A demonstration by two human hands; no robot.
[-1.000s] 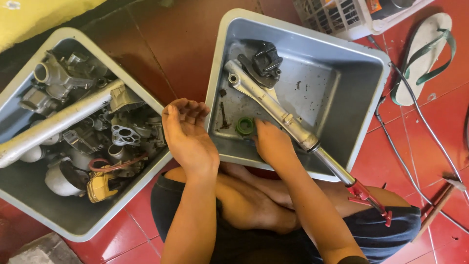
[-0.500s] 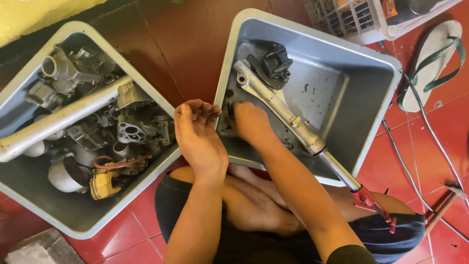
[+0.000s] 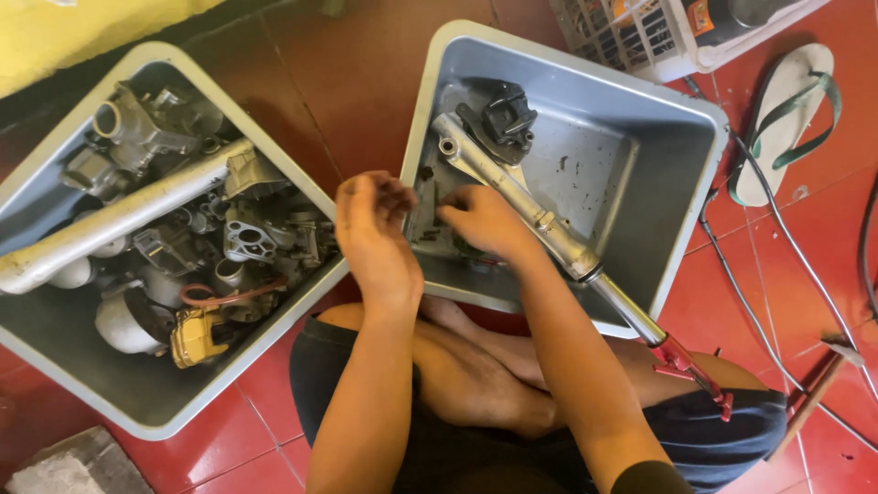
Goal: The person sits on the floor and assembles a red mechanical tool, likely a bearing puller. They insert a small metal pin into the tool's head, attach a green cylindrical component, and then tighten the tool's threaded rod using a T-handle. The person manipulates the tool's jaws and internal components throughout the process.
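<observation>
I see the grey tub [image 3: 681,197] holding a long metal fork leg [image 3: 540,224] across its near rim; it looks heavy, stiff, greasy, best gripped mid-tube. My right hand [image 3: 485,220] curls beside it, grip unclear; left hand [image 3: 370,233] loosely cupped, empty.

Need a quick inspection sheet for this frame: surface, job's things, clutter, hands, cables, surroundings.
Surface: red tiled floor; the person sits on it.
Job's things: right grey tub holds a long metal fork tube that sticks out over its rim, and a black part.
Clutter: left grey tub full of metal engine parts, a pale pipe, a yellow part.
Hands: right hand inside the right tub by the tube; left hand at its rim, fingers curled, holding nothing visible.
Cables: thin cables on the floor at right.
Surroundings: sandal, white basket, yellow cloth.
</observation>
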